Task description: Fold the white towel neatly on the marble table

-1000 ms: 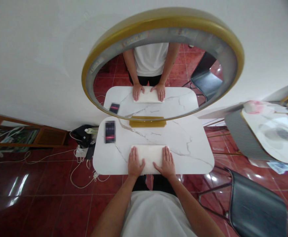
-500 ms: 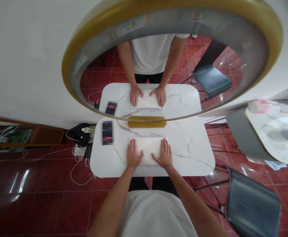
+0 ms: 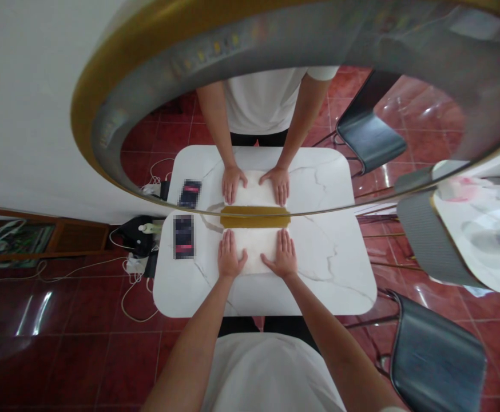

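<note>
I see both hands flat on the folded white cloth (image 3: 255,249): left hand (image 3: 229,256) on its left end, right hand (image 3: 282,256) on its right end. Palms down, fingers stretched toward the far edge, open, nothing gripped. The cloth lies on the marble table (image 3: 344,269) at the middle of the far edge; its far side is at the gold base (image 3: 255,217) of the mirror, touching or just short, can't tell which. A phone (image 3: 183,236) sits near the far-left corner, apart from the left hand. The round gold-framed mirror (image 3: 104,109) at the far edge reflects hands and cloth. There's a dark chair (image 3: 439,355) off the near-right corner
</note>
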The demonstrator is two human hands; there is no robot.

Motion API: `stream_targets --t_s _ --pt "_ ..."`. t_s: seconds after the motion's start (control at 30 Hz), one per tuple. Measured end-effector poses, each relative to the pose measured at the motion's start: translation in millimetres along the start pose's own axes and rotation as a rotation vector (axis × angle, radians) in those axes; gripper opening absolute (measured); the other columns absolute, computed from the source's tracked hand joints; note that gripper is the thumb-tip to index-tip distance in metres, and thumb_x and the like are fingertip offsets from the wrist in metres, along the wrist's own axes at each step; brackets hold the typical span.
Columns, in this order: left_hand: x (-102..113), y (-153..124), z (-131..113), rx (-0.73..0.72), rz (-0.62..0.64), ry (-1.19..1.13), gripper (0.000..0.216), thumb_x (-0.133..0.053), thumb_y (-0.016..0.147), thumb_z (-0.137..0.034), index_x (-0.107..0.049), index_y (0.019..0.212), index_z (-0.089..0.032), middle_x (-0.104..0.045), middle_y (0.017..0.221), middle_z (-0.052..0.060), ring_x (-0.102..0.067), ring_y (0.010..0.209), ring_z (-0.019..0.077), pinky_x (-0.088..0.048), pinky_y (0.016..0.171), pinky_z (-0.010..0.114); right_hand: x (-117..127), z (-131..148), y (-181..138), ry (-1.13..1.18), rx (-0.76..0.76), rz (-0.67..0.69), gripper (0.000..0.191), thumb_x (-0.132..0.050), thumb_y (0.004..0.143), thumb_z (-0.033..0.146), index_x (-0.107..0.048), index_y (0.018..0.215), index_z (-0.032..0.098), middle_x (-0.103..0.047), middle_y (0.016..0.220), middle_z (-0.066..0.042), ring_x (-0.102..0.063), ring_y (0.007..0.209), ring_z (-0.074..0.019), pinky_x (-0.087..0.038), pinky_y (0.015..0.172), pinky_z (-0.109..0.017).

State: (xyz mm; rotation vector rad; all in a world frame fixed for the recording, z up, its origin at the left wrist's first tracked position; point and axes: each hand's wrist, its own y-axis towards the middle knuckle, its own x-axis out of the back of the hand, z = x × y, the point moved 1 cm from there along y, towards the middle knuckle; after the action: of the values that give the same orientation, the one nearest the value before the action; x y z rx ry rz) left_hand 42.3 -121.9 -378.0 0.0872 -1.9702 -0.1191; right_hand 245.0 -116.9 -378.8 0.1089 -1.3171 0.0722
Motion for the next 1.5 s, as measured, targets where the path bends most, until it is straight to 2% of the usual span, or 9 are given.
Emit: stream_targets --t_s 0.87,1.5 --pt "-0.4 -4.1 1.6 -0.013 -0.039 -0.054 0.075 -0.047 0.087 -0.039 -0.011 0.147 -0.013 -0.023 0.152 0.013 -0.018 0.141 0.0262 -0.025 0.113 0.044 -1.8 1.5 -4.6 -0.013 0.004 -0.03 0.095 -0.04 0.082 0.064 -0.002 0.147 0.006 -0.008 0.154 -0.016 -0.009 0.141 -0.0278 -0.02 0.111 -0.047" --pt "18.8 -68.0 -0.3 -0.013 0.006 -0.033 0.075 -0.047 0.088 -0.038 -0.008 0.148 -0.015 -0.022 0.152 0.012 -0.021 0.14 0.0254 -0.027 0.112 0.044 2.7 14.2 -71.8 0.03 -0.005 -0.012 0.092 -0.041 0.085 0.061 0.0 0.148 0.007 -0.008 0.154 -0.016 -0.011 0.141 -0.0291 -0.022 0.11 -0.049"
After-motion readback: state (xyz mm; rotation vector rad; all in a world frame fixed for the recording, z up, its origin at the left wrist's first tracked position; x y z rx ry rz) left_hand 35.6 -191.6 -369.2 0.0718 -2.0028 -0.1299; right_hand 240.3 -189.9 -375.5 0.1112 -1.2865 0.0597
